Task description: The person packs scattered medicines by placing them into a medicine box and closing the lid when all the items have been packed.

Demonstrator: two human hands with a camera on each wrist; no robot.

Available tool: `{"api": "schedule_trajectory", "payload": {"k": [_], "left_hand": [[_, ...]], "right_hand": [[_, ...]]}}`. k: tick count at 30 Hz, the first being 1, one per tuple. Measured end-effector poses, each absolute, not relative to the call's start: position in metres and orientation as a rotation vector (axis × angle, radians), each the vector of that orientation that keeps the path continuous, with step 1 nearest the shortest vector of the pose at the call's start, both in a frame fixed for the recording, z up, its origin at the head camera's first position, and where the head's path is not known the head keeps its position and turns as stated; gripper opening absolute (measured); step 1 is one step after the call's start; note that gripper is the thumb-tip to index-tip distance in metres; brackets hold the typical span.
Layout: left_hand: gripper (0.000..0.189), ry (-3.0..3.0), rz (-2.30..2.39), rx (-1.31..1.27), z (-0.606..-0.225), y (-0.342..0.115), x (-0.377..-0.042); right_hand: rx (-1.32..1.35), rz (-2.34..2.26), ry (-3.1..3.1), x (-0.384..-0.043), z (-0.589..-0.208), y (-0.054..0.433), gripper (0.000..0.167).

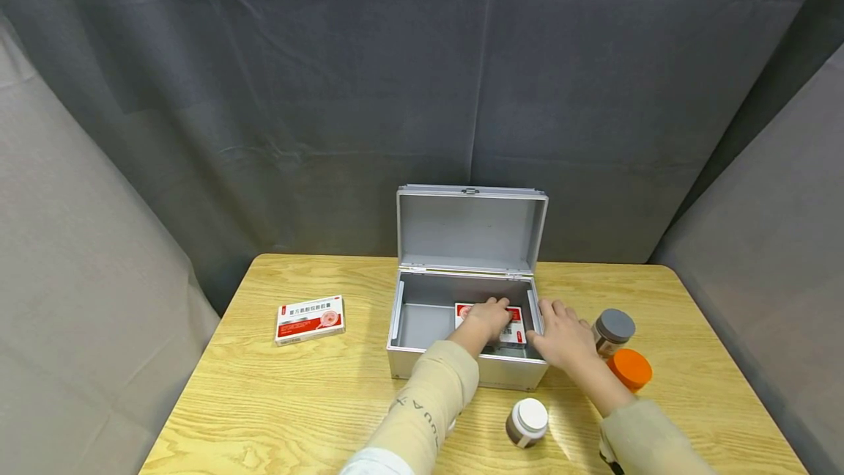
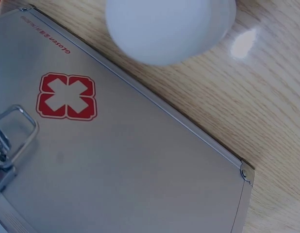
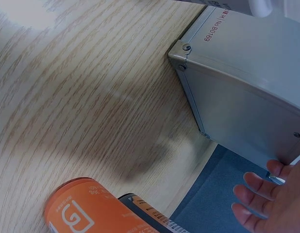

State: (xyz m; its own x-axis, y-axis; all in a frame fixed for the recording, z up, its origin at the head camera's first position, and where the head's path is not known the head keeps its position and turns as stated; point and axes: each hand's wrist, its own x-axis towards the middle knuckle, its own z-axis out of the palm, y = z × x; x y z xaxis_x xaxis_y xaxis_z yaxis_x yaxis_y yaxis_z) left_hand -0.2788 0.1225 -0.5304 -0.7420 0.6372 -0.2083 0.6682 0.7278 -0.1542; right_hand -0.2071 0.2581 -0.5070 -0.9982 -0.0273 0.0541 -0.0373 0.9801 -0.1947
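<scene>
An aluminium case (image 1: 433,363) stands on the table with its lid (image 1: 469,232) raised. A red-and-white medicine box (image 1: 513,330) is inside, on the right. My left hand (image 1: 486,319) reaches over the front wall and lies over this box, covering part of it; I cannot tell whether its fingers grip the box. At the right wall is my right hand (image 1: 565,337), thumb by the rim. The right wrist view shows that hand's spread fingers (image 3: 254,182), the forefinger right at the case's side. The left wrist view has the case's front with a red emblem (image 2: 66,96).
A white-capped bottle (image 1: 527,422) stands in front of the case. Beside my right forearm are a grey-capped bottle (image 1: 614,330) and an orange-capped bottle (image 1: 630,370). Another medicine box (image 1: 311,319) lies on the table (image 1: 264,402) at left. Dark cloth (image 1: 330,108) hangs behind.
</scene>
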Motion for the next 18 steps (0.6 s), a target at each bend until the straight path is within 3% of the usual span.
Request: {"api": "schedule_trajectory", "payload": {"k": [18], "left_hand": [[0.047, 2.768, -0.327, 1.050, -0.5282, 0.1204, -0.2782]], "right_hand": [[0.044, 0.307, -3.103, -0.2069, -0.5064, 0.2573, 0.061]]}}
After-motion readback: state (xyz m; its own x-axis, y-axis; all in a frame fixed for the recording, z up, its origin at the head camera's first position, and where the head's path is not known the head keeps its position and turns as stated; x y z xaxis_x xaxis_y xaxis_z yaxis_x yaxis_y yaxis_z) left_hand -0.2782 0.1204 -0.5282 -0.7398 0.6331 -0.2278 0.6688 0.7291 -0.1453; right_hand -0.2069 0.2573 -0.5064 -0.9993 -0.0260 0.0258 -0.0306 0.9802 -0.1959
